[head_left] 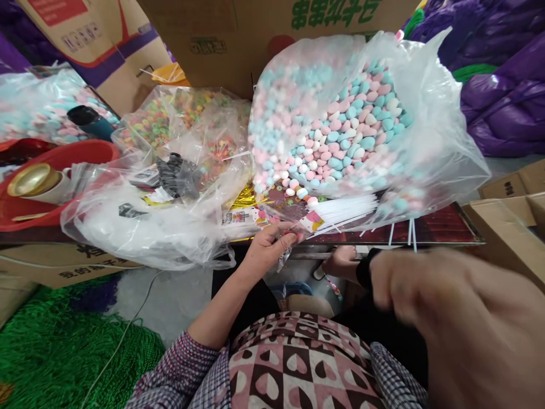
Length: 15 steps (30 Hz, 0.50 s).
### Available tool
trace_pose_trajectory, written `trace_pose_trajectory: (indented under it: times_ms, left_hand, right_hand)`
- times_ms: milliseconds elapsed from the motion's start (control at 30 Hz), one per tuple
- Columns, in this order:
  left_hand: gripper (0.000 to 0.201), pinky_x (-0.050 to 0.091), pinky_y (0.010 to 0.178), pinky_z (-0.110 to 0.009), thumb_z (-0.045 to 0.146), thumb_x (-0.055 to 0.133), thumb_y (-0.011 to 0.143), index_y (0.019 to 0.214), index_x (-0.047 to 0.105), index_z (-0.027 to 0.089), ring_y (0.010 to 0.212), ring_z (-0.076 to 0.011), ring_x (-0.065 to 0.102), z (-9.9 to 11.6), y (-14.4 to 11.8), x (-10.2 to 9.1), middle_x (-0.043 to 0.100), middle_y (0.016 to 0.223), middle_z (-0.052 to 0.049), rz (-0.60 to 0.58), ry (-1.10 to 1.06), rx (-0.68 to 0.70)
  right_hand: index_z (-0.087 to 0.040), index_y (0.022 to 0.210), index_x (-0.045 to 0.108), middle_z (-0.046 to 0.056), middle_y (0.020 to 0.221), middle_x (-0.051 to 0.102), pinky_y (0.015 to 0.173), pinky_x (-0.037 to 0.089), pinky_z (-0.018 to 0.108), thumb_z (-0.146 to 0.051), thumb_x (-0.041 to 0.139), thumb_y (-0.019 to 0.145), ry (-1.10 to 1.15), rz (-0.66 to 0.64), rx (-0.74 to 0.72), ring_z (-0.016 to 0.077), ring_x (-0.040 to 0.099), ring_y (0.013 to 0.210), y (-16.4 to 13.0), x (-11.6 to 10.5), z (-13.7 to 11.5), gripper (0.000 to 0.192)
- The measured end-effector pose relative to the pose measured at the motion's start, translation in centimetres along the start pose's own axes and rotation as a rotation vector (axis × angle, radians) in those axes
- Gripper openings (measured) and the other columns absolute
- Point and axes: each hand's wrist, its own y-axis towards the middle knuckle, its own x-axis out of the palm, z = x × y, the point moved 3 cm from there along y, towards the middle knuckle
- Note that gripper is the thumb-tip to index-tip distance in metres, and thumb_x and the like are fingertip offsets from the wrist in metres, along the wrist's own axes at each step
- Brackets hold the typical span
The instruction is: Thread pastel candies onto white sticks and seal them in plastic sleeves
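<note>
My left hand (272, 247) is at the table's front edge, thumb and fingers pinched on a small clear plastic bag (284, 260). A colourful printed piece (314, 220) shows just beyond the fingertips. My right hand (451, 307) is raised close to the camera at the lower right, smeared by motion. Its fingers cannot be made out clearly. Thin white sticks (347, 213) lie in a bundle right of my left hand. Behind them a large clear bag spills pink, blue and white egg-shaped candies (336, 136). Gold twist ties (244, 197) lie beyond my left hand.
Clear bags of coloured rings (187, 113) and white material (166, 227) cover the left side. A red basin (91, 150) holds a gold bowl (34, 180). Cardboard boxes stand behind (213, 45) and at right (511, 221). Green cords (85, 346) lie on the floor.
</note>
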Motion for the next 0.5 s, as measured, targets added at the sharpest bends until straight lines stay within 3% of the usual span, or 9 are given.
trace_pose_trajectory:
  times_ms: [33,67,100,200,267,333,500]
  left_hand:
    - [0.027,0.049,0.088,-0.031,0.04,0.067,0.082,0.102,0.07,0.021,0.092,-0.0171,0.066,0.2,-0.1,0.0,0.074,0.099,-0.005,-0.021,0.031,0.016]
    - [0.027,0.049,0.09,-0.032,0.039,0.066,0.083,0.104,0.07,0.022,0.095,-0.0177,0.067,0.5,-0.2,0.0,0.074,0.101,-0.005,-0.043,0.071,0.042]
    - [0.027,0.048,0.092,-0.032,0.038,0.066,0.084,0.105,0.07,0.022,0.097,-0.0183,0.066,0.8,-0.3,0.0,0.074,0.103,-0.005,-0.066,0.12,0.075]
    - [0.025,0.047,0.096,-0.032,0.035,0.064,0.085,0.105,0.072,0.022,0.102,-0.0195,0.065,1.7,-0.5,0.3,0.073,0.108,-0.006,-0.128,0.25,0.158]
    - [0.028,0.045,0.097,-0.032,0.035,0.064,0.084,0.108,0.071,0.022,0.104,-0.0199,0.064,2.1,-0.5,0.5,0.072,0.112,-0.005,-0.149,0.297,0.166]
    - [0.032,0.045,0.095,-0.031,0.035,0.067,0.082,0.111,0.069,0.022,0.103,-0.0195,0.063,2.0,-0.5,0.6,0.071,0.113,-0.004,-0.15,0.315,0.122]
    - [0.03,0.042,0.067,-0.024,0.047,0.068,0.077,0.08,0.067,0.018,0.069,-0.0127,0.053,0.8,-0.5,0.0,0.063,0.073,0.001,-0.092,0.214,-0.093]
  right_hand:
    - [-0.03,0.063,0.067,-0.001,0.057,0.06,0.056,0.053,0.031,-0.035,0.06,0.088,-0.053,0.205,0.042,0.0177,0.061,0.058,1.0,-0.7,1.3,0.027]
    - [-0.027,0.071,0.07,-0.001,0.059,0.061,0.052,0.049,0.029,-0.037,0.065,0.086,-0.108,0.273,0.124,0.0157,0.057,0.054,2.0,-0.8,2.8,0.019]
    - [-0.025,0.084,0.072,0.001,0.067,0.066,0.05,0.048,0.028,-0.04,0.068,0.083,-0.113,0.245,0.192,0.0153,0.057,0.055,3.0,-0.7,4.1,0.015]
    - [-0.021,0.103,0.072,0.003,0.082,0.071,0.044,0.042,0.025,-0.045,0.078,0.071,0.04,-0.033,0.378,0.012,0.055,0.053,4.5,1.1,7.7,0.04]
    - [-0.02,0.096,0.072,0.001,0.07,0.068,0.037,0.033,0.022,-0.049,0.079,0.068,0.168,-0.145,0.502,0.0084,0.045,0.043,4.5,2.4,9.4,0.041]
    - [-0.018,0.08,0.07,-0.002,0.059,0.062,0.035,0.028,0.021,-0.049,0.081,0.064,0.252,-0.127,0.563,0.0071,0.04,0.039,4.3,3.3,10.4,0.036]
    - [-0.018,0.065,0.065,-0.001,0.061,0.063,0.052,0.041,0.023,-0.043,0.084,0.061,0.266,0.055,0.418,0.0103,0.052,0.056,3.9,3.5,11.4,0.032]
